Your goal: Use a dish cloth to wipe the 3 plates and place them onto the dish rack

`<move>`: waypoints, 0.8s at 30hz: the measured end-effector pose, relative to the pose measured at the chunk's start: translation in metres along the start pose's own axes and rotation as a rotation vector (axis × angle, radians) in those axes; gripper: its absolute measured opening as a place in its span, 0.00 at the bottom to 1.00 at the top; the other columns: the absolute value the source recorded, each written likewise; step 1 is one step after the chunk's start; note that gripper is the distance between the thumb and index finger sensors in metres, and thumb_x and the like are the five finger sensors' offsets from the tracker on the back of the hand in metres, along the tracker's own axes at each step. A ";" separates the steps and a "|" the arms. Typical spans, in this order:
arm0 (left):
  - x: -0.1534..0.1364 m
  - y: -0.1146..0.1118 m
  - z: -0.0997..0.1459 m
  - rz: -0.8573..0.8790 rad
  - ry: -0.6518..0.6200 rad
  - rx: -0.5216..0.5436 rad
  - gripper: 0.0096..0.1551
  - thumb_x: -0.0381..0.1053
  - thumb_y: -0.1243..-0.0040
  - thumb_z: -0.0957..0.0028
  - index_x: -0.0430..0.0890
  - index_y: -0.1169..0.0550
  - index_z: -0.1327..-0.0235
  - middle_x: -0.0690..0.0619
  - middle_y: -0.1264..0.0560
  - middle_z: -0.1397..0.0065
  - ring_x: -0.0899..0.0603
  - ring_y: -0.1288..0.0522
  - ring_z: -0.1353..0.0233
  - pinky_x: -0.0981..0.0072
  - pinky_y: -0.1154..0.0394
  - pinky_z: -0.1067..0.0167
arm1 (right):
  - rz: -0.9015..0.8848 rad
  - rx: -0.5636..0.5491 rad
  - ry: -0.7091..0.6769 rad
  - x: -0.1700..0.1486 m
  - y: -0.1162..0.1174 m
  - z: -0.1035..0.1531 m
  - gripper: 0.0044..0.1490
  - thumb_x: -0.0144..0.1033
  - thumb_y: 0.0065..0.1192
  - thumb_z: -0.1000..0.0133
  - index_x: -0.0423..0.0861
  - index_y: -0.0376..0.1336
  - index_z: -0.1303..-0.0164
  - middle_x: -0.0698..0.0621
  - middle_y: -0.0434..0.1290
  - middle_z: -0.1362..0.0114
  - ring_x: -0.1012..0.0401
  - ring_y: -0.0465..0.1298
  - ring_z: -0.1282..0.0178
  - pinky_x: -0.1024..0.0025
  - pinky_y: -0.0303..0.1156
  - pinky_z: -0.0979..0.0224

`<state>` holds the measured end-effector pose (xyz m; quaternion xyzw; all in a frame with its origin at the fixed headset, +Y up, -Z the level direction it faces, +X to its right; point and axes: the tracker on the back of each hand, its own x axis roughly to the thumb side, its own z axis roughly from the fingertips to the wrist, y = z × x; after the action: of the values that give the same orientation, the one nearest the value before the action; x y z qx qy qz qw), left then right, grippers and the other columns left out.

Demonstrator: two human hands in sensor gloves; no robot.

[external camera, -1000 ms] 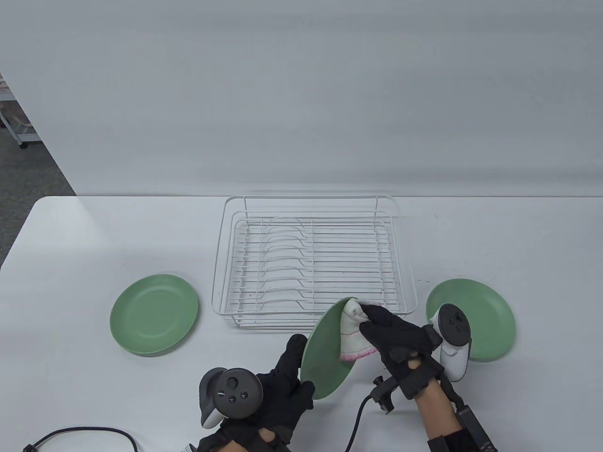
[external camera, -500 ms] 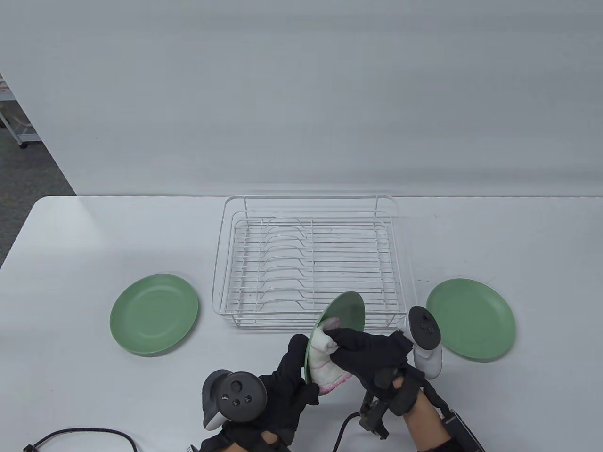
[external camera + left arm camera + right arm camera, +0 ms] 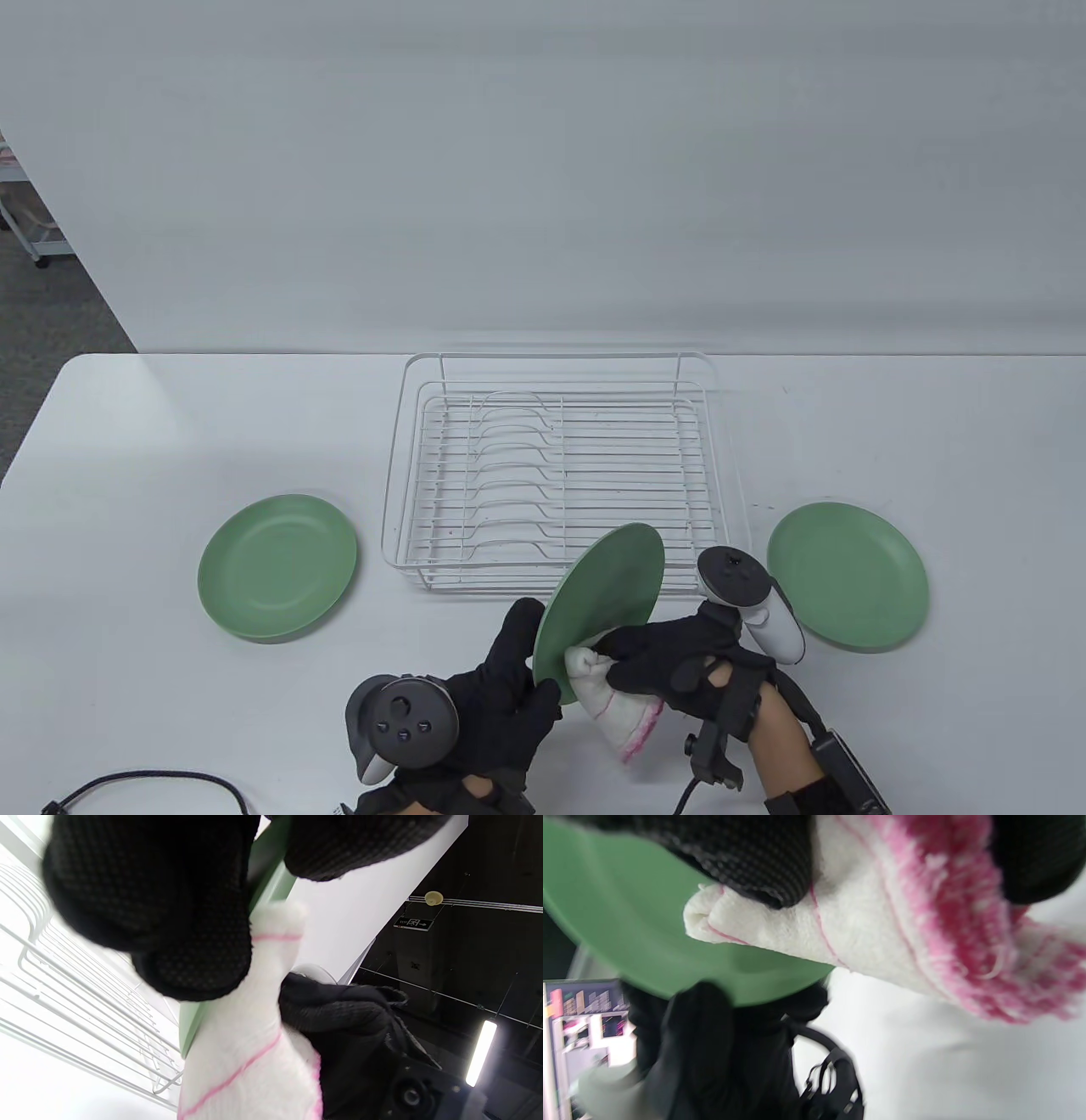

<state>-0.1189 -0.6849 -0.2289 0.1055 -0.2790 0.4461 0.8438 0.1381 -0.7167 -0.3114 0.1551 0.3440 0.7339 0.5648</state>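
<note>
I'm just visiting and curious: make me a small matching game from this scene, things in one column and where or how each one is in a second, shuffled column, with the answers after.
Things
1. dish cloth
2. held plate
3. dish rack
4. left plate

Places or states
A. lies flat on the table, left of the rack
B. stands at the middle of the table with no plate in it
C. bunched in the right hand, pressed to a plate's lower edge
D. tilted on edge, gripped by the left hand

Pairs: 1-C, 2-D, 3-B, 4-A
</note>
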 end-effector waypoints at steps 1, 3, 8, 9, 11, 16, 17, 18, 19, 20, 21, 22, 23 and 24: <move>0.000 0.000 0.000 -0.005 0.000 0.002 0.48 0.48 0.38 0.50 0.42 0.51 0.25 0.36 0.34 0.28 0.37 0.09 0.61 0.50 0.11 0.65 | 0.018 -0.052 0.017 -0.002 -0.005 0.002 0.28 0.35 0.72 0.55 0.43 0.74 0.44 0.36 0.80 0.46 0.36 0.79 0.53 0.39 0.76 0.52; -0.001 0.001 0.000 -0.009 0.001 0.002 0.48 0.49 0.38 0.50 0.42 0.51 0.25 0.36 0.34 0.29 0.37 0.09 0.62 0.50 0.11 0.65 | 0.044 -0.136 0.035 -0.003 -0.014 0.006 0.28 0.35 0.72 0.55 0.43 0.74 0.44 0.37 0.80 0.46 0.36 0.79 0.53 0.39 0.76 0.52; -0.001 0.000 -0.001 -0.007 0.003 -0.040 0.48 0.49 0.37 0.50 0.42 0.51 0.25 0.36 0.34 0.30 0.37 0.09 0.63 0.51 0.11 0.67 | -0.017 -0.321 0.008 -0.006 -0.030 0.016 0.29 0.36 0.71 0.55 0.43 0.73 0.43 0.37 0.80 0.45 0.36 0.79 0.52 0.39 0.76 0.51; -0.001 0.000 -0.001 -0.005 0.004 -0.058 0.48 0.50 0.37 0.50 0.42 0.50 0.25 0.36 0.34 0.30 0.38 0.09 0.63 0.51 0.11 0.67 | -0.037 -0.357 -0.013 -0.006 -0.034 0.019 0.29 0.36 0.71 0.55 0.43 0.73 0.43 0.37 0.80 0.45 0.36 0.79 0.51 0.39 0.76 0.50; -0.001 -0.001 -0.002 -0.011 0.006 -0.084 0.48 0.50 0.37 0.50 0.41 0.50 0.25 0.35 0.34 0.30 0.38 0.09 0.64 0.52 0.11 0.67 | -0.055 -0.413 -0.066 -0.005 -0.037 0.022 0.29 0.36 0.71 0.55 0.42 0.73 0.43 0.36 0.80 0.44 0.36 0.79 0.51 0.39 0.76 0.50; -0.002 -0.005 -0.003 0.003 0.011 -0.128 0.48 0.51 0.38 0.50 0.41 0.51 0.25 0.36 0.34 0.30 0.40 0.08 0.64 0.53 0.10 0.67 | -0.142 -0.476 -0.279 0.005 -0.038 0.029 0.29 0.36 0.71 0.55 0.43 0.73 0.43 0.36 0.80 0.43 0.36 0.79 0.49 0.39 0.76 0.48; -0.003 -0.005 -0.003 0.009 0.011 -0.133 0.48 0.51 0.38 0.50 0.41 0.51 0.25 0.36 0.34 0.30 0.40 0.08 0.63 0.53 0.10 0.67 | -0.157 -0.472 -0.313 0.007 -0.037 0.029 0.29 0.36 0.71 0.55 0.43 0.73 0.42 0.36 0.80 0.42 0.36 0.79 0.49 0.39 0.76 0.48; -0.003 -0.006 -0.004 0.016 0.015 -0.141 0.48 0.51 0.39 0.50 0.41 0.51 0.26 0.36 0.34 0.30 0.40 0.08 0.63 0.53 0.10 0.67 | -0.175 -0.465 -0.348 0.010 -0.035 0.029 0.29 0.36 0.71 0.55 0.44 0.73 0.42 0.36 0.80 0.42 0.36 0.79 0.49 0.39 0.76 0.48; -0.003 -0.007 -0.004 0.013 0.017 -0.149 0.48 0.50 0.39 0.49 0.41 0.52 0.26 0.36 0.35 0.30 0.40 0.08 0.62 0.53 0.10 0.66 | -0.178 -0.460 -0.368 0.012 -0.033 0.030 0.30 0.36 0.71 0.55 0.44 0.73 0.42 0.36 0.79 0.42 0.36 0.79 0.48 0.39 0.76 0.48; -0.002 -0.009 -0.004 0.000 0.013 -0.162 0.48 0.50 0.40 0.49 0.41 0.52 0.25 0.36 0.35 0.29 0.40 0.08 0.62 0.53 0.10 0.66 | -0.173 -0.456 -0.396 0.016 -0.030 0.030 0.30 0.37 0.71 0.55 0.44 0.73 0.42 0.36 0.79 0.42 0.36 0.79 0.48 0.39 0.76 0.47; -0.002 -0.010 -0.004 -0.012 0.009 -0.177 0.48 0.50 0.40 0.49 0.41 0.53 0.25 0.36 0.35 0.29 0.40 0.08 0.61 0.53 0.10 0.65 | -0.170 -0.444 -0.417 0.019 -0.026 0.029 0.30 0.37 0.71 0.55 0.44 0.72 0.42 0.37 0.79 0.41 0.36 0.79 0.48 0.39 0.76 0.47; -0.002 -0.012 -0.004 -0.015 0.009 -0.192 0.48 0.51 0.40 0.48 0.41 0.54 0.25 0.36 0.36 0.28 0.40 0.08 0.60 0.53 0.10 0.64 | -0.165 -0.428 -0.432 0.022 -0.023 0.029 0.30 0.37 0.71 0.55 0.44 0.72 0.42 0.37 0.79 0.41 0.36 0.79 0.48 0.39 0.76 0.47; -0.002 -0.014 -0.004 -0.013 0.013 -0.222 0.49 0.50 0.41 0.48 0.41 0.55 0.25 0.35 0.37 0.28 0.40 0.08 0.59 0.53 0.10 0.63 | -0.161 -0.407 -0.444 0.024 -0.018 0.028 0.30 0.37 0.71 0.56 0.45 0.72 0.42 0.37 0.79 0.41 0.36 0.79 0.48 0.39 0.76 0.47; -0.002 -0.015 -0.004 -0.009 0.017 -0.234 0.49 0.50 0.41 0.48 0.41 0.56 0.26 0.35 0.38 0.27 0.40 0.09 0.57 0.53 0.10 0.62 | -0.157 -0.387 -0.454 0.027 -0.014 0.027 0.30 0.37 0.71 0.56 0.45 0.72 0.42 0.37 0.79 0.41 0.36 0.79 0.48 0.39 0.76 0.47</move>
<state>-0.1059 -0.6934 -0.2321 0.0037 -0.3216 0.4074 0.8548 0.1562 -0.6812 -0.3060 0.1777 0.0739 0.6865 0.7012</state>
